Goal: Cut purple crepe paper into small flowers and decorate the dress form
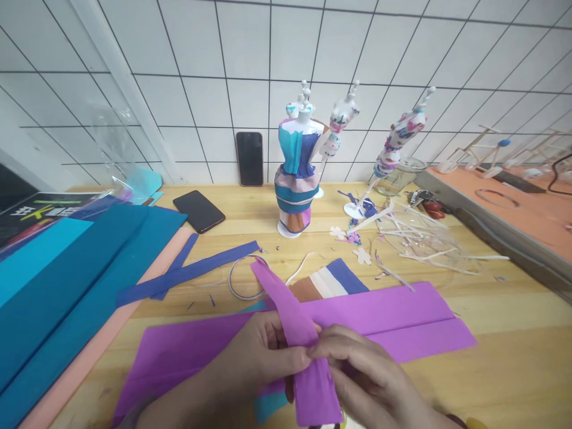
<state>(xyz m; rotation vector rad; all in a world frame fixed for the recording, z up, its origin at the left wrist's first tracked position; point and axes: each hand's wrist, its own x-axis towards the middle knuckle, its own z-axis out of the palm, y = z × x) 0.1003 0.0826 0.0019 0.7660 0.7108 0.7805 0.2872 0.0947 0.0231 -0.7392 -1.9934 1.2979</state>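
Observation:
A purple crepe paper strip (290,310) runs from near the table's middle down to the bottom edge. My left hand (254,357) and my right hand (361,369) both pinch it where their fingertips meet, fingers closed on the paper. Under them lies a large purple crepe paper sheet (402,316) flat on the wooden table (513,333). Behind stands a small mannequin (297,179) dressed in blue, teal and pink paper bands.
Teal, blue and pink paper sheets (67,286) are stacked at left, with dark blue strips (192,271) beside them. One phone (199,211) lies flat, another (249,158) leans on the tiled wall. Two more mannequins (402,140), a jar, paper scraps and a tape ring (243,280) sit behind.

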